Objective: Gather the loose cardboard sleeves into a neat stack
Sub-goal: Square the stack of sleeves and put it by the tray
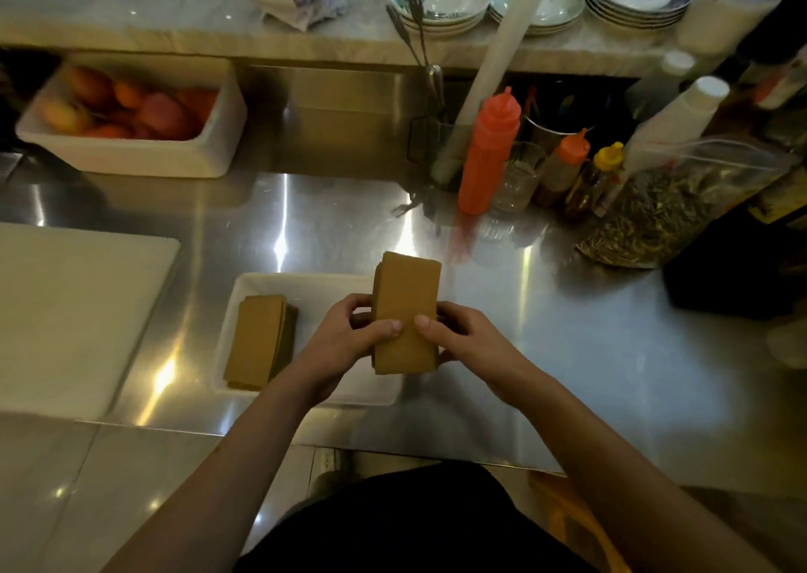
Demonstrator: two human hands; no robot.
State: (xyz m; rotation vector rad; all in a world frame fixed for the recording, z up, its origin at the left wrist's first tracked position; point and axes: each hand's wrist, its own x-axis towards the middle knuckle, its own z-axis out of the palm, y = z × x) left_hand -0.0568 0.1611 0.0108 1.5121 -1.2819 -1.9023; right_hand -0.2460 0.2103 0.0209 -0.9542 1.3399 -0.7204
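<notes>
Glossy steel counter (546, 332) beneath the cardboard sleeves (406, 306), marble shelf (131, 9) behind

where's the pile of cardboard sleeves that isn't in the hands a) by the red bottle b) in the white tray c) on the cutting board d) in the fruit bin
b: the pile lies in the white tray, left of the bundle held by the left hand and right hand.
</notes>
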